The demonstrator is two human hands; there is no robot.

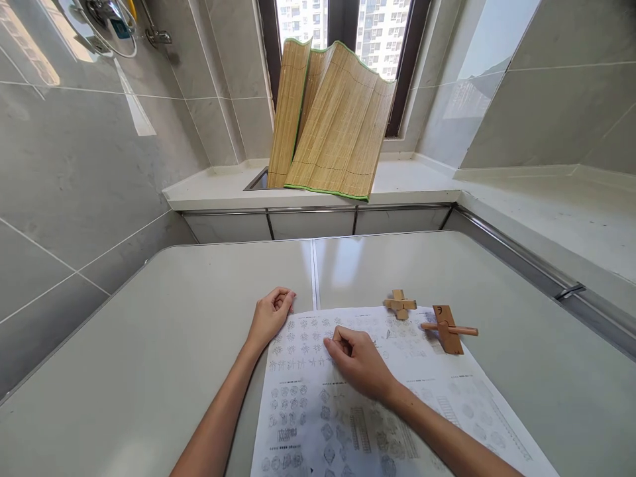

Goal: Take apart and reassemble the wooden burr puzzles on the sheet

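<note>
A large printed sheet [308, 411] covered in small line drawings lies on the pale table. At its upper left corner rests my left hand [271, 315], its fingers curled in and nothing visible in them. My right hand [360, 361] is closed over the upper middle of the sheet, thumb against bent fingers; whatever it may hold is hidden. Beyond it, near the sheet's top edge, stands a small cross of interlocked wooden pieces [400, 304]. To the right, a brown wooden plate [448, 330] with a dark mark has a round wooden rod [464, 330] across its middle.
The glossy table [149, 351] has a seam down its far half. Behind it, a folded bamboo mat [342, 119] leans upright on the white window ledge [218, 189]. A metal rail [517, 252] runs along the right side. Grey tiled walls [74, 165] enclose the space.
</note>
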